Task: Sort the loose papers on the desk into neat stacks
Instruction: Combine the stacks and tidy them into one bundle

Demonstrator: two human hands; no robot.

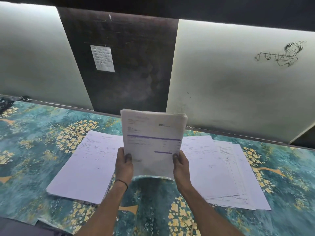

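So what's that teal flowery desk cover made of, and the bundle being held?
The teal, yellow-flowered desk cover looks like printed fabric or vinyl: matte, wrinkled at its near edge. The white printed bundle is thin matte paper: separate sheet edges show at its top.

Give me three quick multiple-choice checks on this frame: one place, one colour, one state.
1. Where on the desk does the fanned pile lie? A: on the person's left. B: on the person's right. C: pinned to the wall.
2. What colour is the band across the held bundle? A: purple. B: red. C: green.
3. How is the held bundle kept? A: flat on the desk. B: pinched by one hand. C: upright, gripped by left hand and right hand.
Answers: 1 B, its sheets spread beside the right hand; 2 A, a purple stripe crosses mid-page; 3 C, a thumb on each lower edge.
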